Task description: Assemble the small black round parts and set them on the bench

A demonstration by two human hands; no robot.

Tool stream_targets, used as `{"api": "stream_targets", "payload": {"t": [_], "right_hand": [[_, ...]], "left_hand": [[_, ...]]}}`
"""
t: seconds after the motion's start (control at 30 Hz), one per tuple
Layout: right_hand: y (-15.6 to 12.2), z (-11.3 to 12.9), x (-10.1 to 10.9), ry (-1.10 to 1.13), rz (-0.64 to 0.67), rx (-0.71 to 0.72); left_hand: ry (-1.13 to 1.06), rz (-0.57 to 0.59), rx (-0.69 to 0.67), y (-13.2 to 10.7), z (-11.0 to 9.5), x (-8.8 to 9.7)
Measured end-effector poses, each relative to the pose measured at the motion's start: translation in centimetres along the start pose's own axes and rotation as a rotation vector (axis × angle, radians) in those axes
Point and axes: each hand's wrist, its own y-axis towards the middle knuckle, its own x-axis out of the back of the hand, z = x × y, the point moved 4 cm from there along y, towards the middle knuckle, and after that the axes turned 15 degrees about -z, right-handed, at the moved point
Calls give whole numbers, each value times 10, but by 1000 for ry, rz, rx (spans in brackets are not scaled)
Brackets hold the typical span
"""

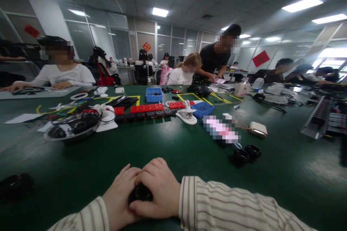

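**Both hands closed on a small black part**

At the near edge of the green table (173,144), the left hand (119,198) and right hand (158,187) grip a black part (141,193) between them, with the right fingers curled over its top. It is mostly hidden, so its long axis cannot be told. Two black rings (240,157) lie farther right.

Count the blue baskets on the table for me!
2. The far blue basket sits behind the red strips; the near blue basket is right of the white clip. Others may be hidden.
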Motion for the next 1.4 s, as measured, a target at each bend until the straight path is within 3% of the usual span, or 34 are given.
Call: {"api": "stream_targets", "payload": {"t": [0.2,0.4,0.5,0.6,0.67,0.73,0.83,0.93,1.13,1.23,1.3,1.4], "right_hand": [[0,13,4,216,93,192],[-8,23,5,313,154,373],[-3,22,11,298,34,280],[2,17,17,245,-84,14],[2,15,17,195,-97,-118],[1,13,14,137,-59,-154],[-1,11,7,95,34,-118],[-1,11,4,141,49,-38],[-4,19,2,335,127,280],[-6,22,4,386,133,373],[-5,23,7,382,69,354],[-1,19,11,320,-51,198]], "left_hand": [[-71,77,1,5,-2,-1],[-86,60,-27,3,1,0],[-70,55,-4,1,0,0],[-46,47,36,2,-3,1],[-20,44,75,3,-5,2],[1,63,104,4,-7,3],[0,103,110,6,-8,2],[-27,126,78,8,-8,1],[-33,138,-28,5,-7,0],[-36,142,-53,2,-6,1],[-34,139,-83,0,-5,0],[-10,101,-113,-3,-3,-2]]}}
